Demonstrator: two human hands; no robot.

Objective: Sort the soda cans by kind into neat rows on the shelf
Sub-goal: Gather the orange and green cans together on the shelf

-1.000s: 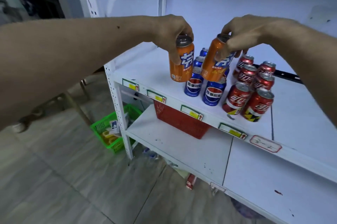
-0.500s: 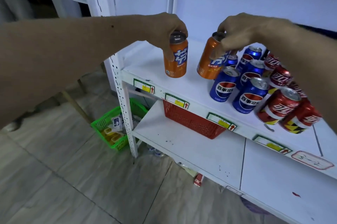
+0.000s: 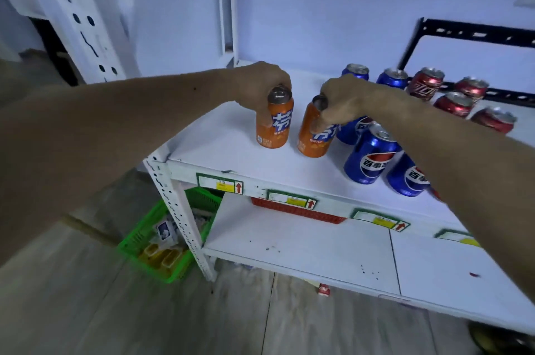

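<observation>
As both orange cans are starting their own row | left hand (image 3: 260, 85) is gripping left orange can (image 3: 274, 126) | right hand (image 3: 344, 101) is clutching right orange can (image 3: 315, 134) beside blue cans (image 3: 373, 158).

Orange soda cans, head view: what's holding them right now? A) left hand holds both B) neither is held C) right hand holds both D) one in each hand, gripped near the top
D: the left hand grips the left orange soda can and the right hand grips the right orange soda can, each near its top, on the white metal shelf.
</observation>
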